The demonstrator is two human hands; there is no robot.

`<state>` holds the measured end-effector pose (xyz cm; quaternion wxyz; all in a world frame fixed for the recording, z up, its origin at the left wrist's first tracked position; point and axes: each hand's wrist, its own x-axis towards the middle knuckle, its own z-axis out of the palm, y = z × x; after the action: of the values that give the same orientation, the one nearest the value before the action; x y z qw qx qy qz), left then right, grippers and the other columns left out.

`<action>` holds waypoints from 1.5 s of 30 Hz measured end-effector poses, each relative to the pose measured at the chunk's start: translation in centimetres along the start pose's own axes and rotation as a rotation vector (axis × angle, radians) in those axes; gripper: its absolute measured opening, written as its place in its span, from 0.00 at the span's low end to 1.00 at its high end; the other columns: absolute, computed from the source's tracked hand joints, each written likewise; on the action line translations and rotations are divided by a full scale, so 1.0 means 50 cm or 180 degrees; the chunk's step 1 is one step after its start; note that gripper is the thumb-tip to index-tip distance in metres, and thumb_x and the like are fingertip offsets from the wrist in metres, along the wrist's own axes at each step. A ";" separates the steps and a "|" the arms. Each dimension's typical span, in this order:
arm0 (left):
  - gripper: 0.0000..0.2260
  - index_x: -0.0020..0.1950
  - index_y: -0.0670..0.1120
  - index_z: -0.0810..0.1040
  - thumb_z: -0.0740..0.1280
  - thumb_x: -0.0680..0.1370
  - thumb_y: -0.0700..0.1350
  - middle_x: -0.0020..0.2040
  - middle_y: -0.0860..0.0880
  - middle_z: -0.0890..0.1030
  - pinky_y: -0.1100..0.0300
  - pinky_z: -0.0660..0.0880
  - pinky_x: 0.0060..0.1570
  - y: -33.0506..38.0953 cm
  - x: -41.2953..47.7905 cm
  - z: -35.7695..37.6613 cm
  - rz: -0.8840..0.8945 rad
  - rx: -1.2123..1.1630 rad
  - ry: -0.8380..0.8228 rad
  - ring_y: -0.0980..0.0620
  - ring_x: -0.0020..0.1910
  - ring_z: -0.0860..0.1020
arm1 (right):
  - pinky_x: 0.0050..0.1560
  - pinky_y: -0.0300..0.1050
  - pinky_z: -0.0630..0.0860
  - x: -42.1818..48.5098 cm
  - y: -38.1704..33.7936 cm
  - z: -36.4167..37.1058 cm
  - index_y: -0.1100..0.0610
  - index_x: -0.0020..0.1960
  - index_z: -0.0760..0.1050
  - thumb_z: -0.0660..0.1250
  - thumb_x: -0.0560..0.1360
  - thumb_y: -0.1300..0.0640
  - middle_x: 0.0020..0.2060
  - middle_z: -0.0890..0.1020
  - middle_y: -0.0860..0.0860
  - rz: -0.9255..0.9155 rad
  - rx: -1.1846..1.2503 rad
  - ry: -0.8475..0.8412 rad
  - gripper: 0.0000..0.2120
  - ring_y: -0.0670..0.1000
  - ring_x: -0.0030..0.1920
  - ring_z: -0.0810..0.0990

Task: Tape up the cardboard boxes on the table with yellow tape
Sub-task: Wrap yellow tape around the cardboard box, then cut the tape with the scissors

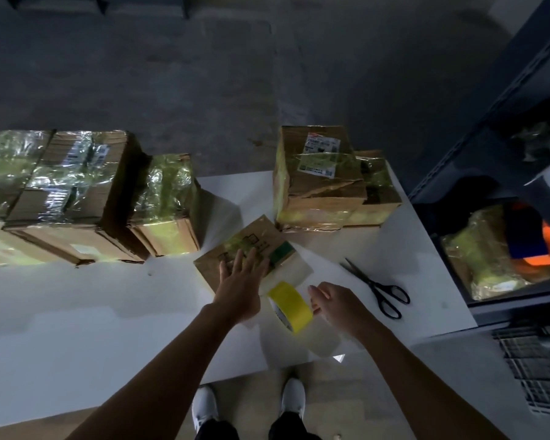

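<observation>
Nearest you, just below the middle of the frame, your right hand has its fingers curled round the right rim of the yellow tape roll, which stands tilted on the white table. Keep that grip firm and the roll low, so the pale strip that seems to run from the roll up to the box stays taut and flat.

Just beyond, your left hand lies with fingers straight and spread on top of the small cardboard box at the centre. Press down and smooth along the strip towards the roll to avoid wrinkles; the box looks light and may slide.

The scissors lie right of the roll, within reach for the cut.

Further off, the boxes at the left and the boxes at the upper right already look wrapped in glossy tape.
</observation>
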<state>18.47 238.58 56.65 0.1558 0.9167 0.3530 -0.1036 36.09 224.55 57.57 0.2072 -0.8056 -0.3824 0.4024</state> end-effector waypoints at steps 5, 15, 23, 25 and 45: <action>0.24 0.72 0.47 0.67 0.62 0.76 0.37 0.73 0.46 0.67 0.47 0.66 0.69 0.099 0.010 -0.059 0.0170 -0.1031 0.0794 0.47 0.72 0.65 | 0.40 0.38 0.75 0.002 0.043 -0.024 0.52 0.36 0.73 0.61 0.78 0.45 0.32 0.81 0.46 0.0069 0.0203 0.0435 0.16 0.37 0.33 0.80; 0.21 0.68 0.46 0.72 0.59 0.76 0.37 0.67 0.46 0.72 0.54 0.71 0.59 0.336 0.044 -0.042 0.0829 -0.1329 0.0181 0.48 0.65 0.69 | 0.39 0.41 0.71 -0.038 0.166 -0.120 0.55 0.45 0.73 0.61 0.80 0.53 0.37 0.77 0.50 -0.0093 -0.0404 0.1149 0.08 0.50 0.40 0.77; 0.20 0.69 0.47 0.72 0.59 0.77 0.39 0.68 0.47 0.72 0.54 0.71 0.61 0.373 0.050 -0.022 0.0703 -0.1222 0.0007 0.48 0.66 0.68 | 0.51 0.45 0.73 -0.012 0.241 -0.147 0.57 0.65 0.70 0.66 0.76 0.54 0.58 0.76 0.55 0.0394 -0.1296 0.1105 0.18 0.55 0.57 0.76; 0.20 0.68 0.48 0.72 0.59 0.77 0.39 0.68 0.47 0.72 0.55 0.71 0.61 0.373 0.050 -0.022 0.0669 -0.1218 0.0009 0.49 0.66 0.68 | 0.52 0.45 0.73 -0.005 0.245 -0.142 0.56 0.66 0.69 0.65 0.78 0.53 0.59 0.75 0.55 0.0366 -0.1519 0.1014 0.18 0.55 0.58 0.75; 0.20 0.68 0.43 0.67 0.65 0.78 0.45 0.63 0.42 0.73 0.51 0.78 0.51 0.135 -0.051 -0.038 -0.1991 -0.2710 0.1476 0.45 0.56 0.76 | 0.43 0.48 0.82 0.085 0.035 -0.094 0.55 0.54 0.75 0.68 0.74 0.57 0.41 0.85 0.53 -0.0187 0.0135 -0.1018 0.10 0.52 0.40 0.84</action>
<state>21.36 232.95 60.63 0.3915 0.6240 0.6428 0.2102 42.32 226.68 57.14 0.1723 -0.7151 -0.4253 0.5273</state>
